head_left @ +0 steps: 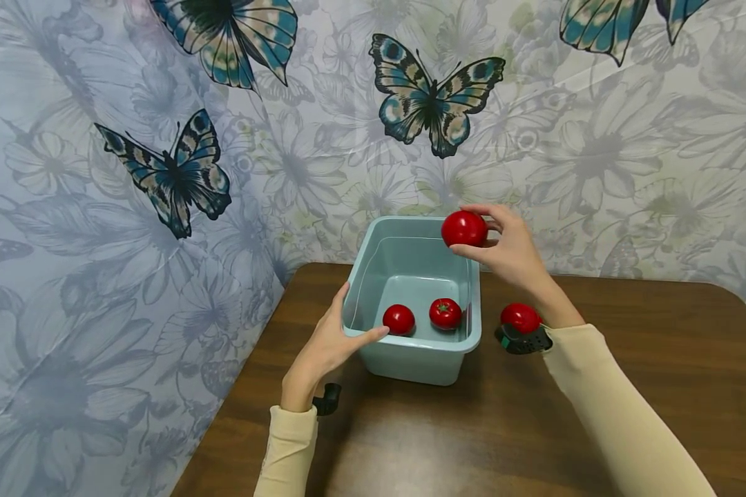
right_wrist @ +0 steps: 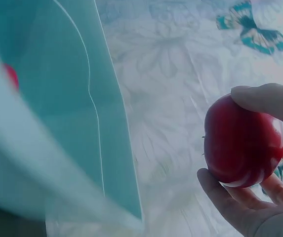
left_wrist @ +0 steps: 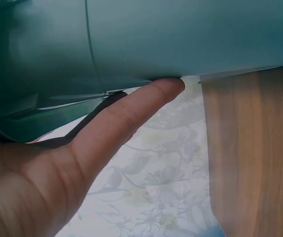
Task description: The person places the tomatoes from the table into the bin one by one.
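Tomato (head_left: pixel 464 228) gripped between right fingers (head_left: pixel 489 210), near bin (head_left: pixel 410 360), left fingers (left_wrist: pixel 124 118) straight against bin's side

Bin rim (right_wrist: pixel 37 153) blurred in right wrist view, hiding most of tomato (right_wrist: pixel 11 77) inside.

Right fingers (head_left: pixel 491 211) have a shiny red tomato (head_left: pixel 464 228) pinched up by the top of an upright pale-teal bin (head_left: pixel 410 362), left fingers (left_wrist: pixel 126 113) against its side. Two tomatoes (head_left: pixel 398 319) inside, lower down; fourth tomato (head_left: pixel 521 317) is below the right fingers, partly hidden.
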{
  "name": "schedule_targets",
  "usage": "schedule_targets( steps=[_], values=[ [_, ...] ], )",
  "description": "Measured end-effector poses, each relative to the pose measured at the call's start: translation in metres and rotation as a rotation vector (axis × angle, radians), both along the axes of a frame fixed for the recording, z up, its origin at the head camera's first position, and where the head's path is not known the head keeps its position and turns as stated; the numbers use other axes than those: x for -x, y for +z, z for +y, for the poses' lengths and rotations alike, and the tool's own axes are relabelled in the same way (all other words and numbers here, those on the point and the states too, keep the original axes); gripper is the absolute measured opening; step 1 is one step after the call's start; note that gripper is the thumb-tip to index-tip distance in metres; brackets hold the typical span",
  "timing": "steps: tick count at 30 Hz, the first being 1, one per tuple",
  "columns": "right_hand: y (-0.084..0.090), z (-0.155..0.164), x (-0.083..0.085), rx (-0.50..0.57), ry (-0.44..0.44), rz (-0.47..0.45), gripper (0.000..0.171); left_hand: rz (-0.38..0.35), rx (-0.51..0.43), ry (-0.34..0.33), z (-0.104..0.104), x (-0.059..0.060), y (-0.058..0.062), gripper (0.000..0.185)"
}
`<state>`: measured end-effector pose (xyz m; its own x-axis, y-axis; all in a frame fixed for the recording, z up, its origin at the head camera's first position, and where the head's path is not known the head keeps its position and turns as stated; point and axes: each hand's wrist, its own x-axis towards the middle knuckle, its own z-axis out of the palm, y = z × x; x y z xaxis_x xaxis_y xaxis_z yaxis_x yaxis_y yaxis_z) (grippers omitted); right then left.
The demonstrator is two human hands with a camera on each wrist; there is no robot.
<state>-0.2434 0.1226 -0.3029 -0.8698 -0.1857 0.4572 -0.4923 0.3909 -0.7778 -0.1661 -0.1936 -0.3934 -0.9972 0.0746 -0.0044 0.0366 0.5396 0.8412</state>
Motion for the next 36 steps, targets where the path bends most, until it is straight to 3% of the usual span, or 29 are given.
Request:
schedule_targets(
  steps=[12, 29, 36],
  values=[
    [-0.004, -0.033, 0.016, 0.021, 0.033, -0.026, 0.059, -0.008, -0.004, -0.005, 0.006, 0.004, 0.001, 0.122],
    [-0.011, -0.033, 0.023, 0.008, 0.038, -0.056, 0.06, -0.016, -0.004, 0.001, 0.01, 0.004, 0.0, 0.122],
    [-0.014, -0.036, 0.025, 0.006, 0.073, -0.081, 0.061, -0.023, 0.039, 0.026, 0.006, 0.004, 0.0, 0.123]
  ],
)
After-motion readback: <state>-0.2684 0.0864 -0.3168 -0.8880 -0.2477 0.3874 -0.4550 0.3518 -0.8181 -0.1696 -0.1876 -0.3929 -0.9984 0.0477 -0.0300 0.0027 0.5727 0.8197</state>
